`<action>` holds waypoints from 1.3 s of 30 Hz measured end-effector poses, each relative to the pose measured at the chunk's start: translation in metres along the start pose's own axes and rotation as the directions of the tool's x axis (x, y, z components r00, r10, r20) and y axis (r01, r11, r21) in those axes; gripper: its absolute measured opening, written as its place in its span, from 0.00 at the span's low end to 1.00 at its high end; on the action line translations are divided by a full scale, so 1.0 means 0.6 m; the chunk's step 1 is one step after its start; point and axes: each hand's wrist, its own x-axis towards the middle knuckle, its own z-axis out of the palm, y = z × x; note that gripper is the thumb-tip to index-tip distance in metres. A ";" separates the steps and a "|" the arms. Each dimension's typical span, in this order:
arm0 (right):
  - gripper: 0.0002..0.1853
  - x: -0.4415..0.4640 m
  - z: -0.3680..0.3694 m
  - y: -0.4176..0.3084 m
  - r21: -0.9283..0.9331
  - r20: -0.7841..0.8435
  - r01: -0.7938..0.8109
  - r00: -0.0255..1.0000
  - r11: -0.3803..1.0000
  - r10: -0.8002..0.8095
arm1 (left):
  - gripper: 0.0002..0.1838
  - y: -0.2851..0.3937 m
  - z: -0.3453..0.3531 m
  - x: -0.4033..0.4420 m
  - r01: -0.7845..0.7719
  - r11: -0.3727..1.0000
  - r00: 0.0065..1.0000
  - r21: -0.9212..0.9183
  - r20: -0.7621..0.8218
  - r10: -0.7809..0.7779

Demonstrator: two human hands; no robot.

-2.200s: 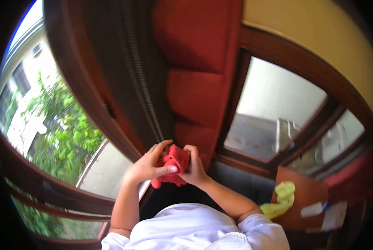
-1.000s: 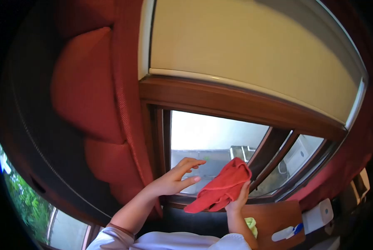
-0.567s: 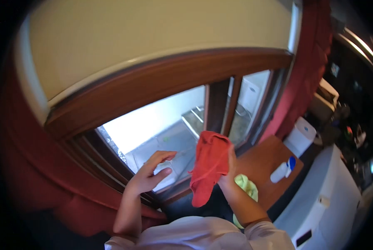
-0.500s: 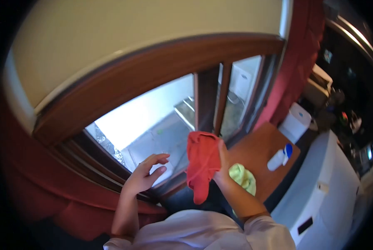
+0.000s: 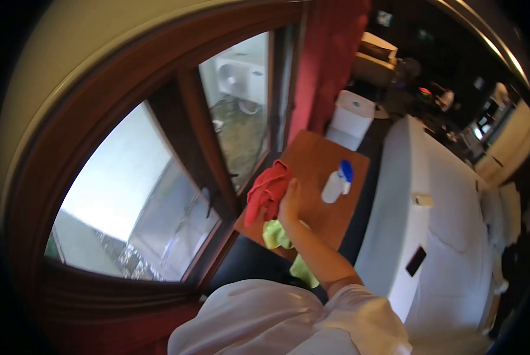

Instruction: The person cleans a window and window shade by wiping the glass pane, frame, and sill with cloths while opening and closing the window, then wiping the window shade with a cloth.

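Note:
My right hand (image 5: 288, 204) is closed around a bunched red cloth (image 5: 268, 190), held above the wooden table (image 5: 315, 157). Just below it, a crumpled yellow-green cloth (image 5: 276, 235) lies at the table's near edge, partly hidden by my forearm, with a part hanging down. A white spray bottle with a blue head (image 5: 334, 187) is on the table, to the right of my hand. My left hand is out of view.
Left of the table is a brown-framed window (image 5: 185, 112), with a red curtain (image 5: 324, 71) beyond. A white bin-like box (image 5: 352, 115) stands behind the table. To the right is a white bed (image 5: 448, 236), with a dark phone (image 5: 416, 261) at its edge.
The view has turned right, toward the table and bed. My right hand has carried the red cloth from in front of the window to over the table. My left hand has left the view.

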 end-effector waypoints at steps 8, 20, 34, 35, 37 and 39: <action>0.29 -0.004 -0.001 -0.189 0.077 0.415 0.100 0.901 0.992 -0.123 | 0.16 0.068 -0.130 0.049 -0.071 0.997 0.997 0.003 -0.033 0.071; 0.22 -0.123 0.029 -0.515 0.829 0.529 0.062 -0.410 0.556 -0.743 | 0.17 0.069 -0.187 -0.026 -0.140 0.980 0.988 -0.140 -0.087 0.128; 0.21 -0.194 0.146 -0.441 0.383 0.484 -0.423 -0.666 0.822 -0.568 | 0.12 0.051 -0.269 -0.412 -0.497 0.811 0.655 -0.309 -0.746 0.118; 0.21 -0.190 0.154 -0.428 0.405 0.540 -0.385 -0.631 0.829 -0.557 | 0.11 0.068 -0.287 -0.416 -0.587 0.766 0.553 -0.263 -0.821 0.141; 0.30 -0.186 0.174 -0.374 0.538 0.785 0.034 -0.386 0.843 -0.485 | 0.14 0.113 -0.321 -0.402 -0.740 0.662 0.304 -0.117 -0.937 0.174; 0.44 -0.214 0.199 -0.357 0.371 0.912 0.653 -0.124 0.660 -0.390 | 0.12 0.157 -0.346 -0.378 -0.777 0.629 0.093 0.018 -0.985 0.143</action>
